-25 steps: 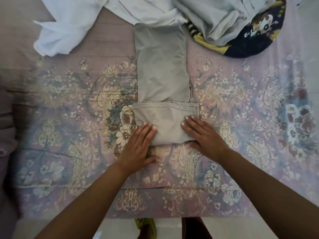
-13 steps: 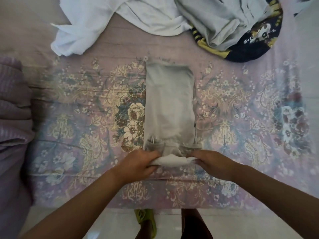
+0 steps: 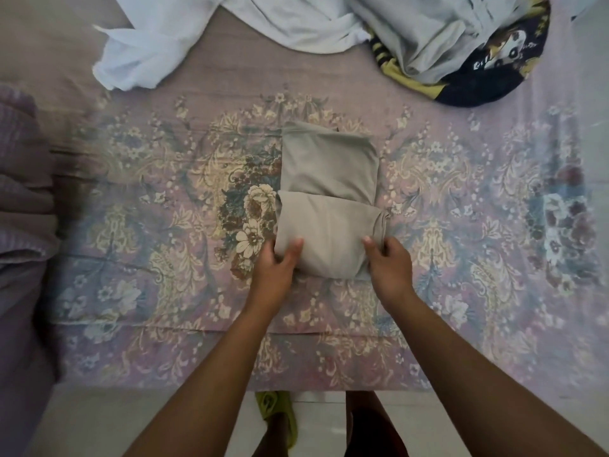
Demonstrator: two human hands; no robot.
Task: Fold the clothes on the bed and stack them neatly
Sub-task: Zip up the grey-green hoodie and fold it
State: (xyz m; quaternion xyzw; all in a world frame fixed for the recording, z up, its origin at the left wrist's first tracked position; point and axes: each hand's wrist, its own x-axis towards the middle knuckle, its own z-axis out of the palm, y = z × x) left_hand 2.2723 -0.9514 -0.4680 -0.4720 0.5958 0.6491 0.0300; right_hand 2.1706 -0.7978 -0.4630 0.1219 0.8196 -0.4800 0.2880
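I have the beige garment [image 3: 329,199] in the middle of the frame, lying on the flowered bedspread [image 3: 164,225] and already narrowed into a strip. The near end is turned up over the rest, so a thick lower roll sits against a flatter upper part. My left hand [image 3: 276,272] grips the lower left corner of that roll, thumb on top and fingers curled underneath. My right hand [image 3: 389,268] pinches the lower right corner the same way; its fingers are tucked behind the cloth, so I cannot say for sure how deep they reach.

What worries me is the right edge: a hem sticks out there by my thumb, and if I turn the roll over again without tucking it, the bundle will probably come out lopsided. The fabric looks smooth and slippery, so the inner layers may slide and fan open if I lift one corner ahead of the other. If I pull toward myself rather than turn the fold away, the far end may drag and wrinkle on the bedspread.

The white garment [image 3: 204,37] at the upper left, the grey garment [image 3: 428,41] and the dark printed garment [image 3: 487,70] at the upper right lie well apart, unfolded, so much of the job is left.
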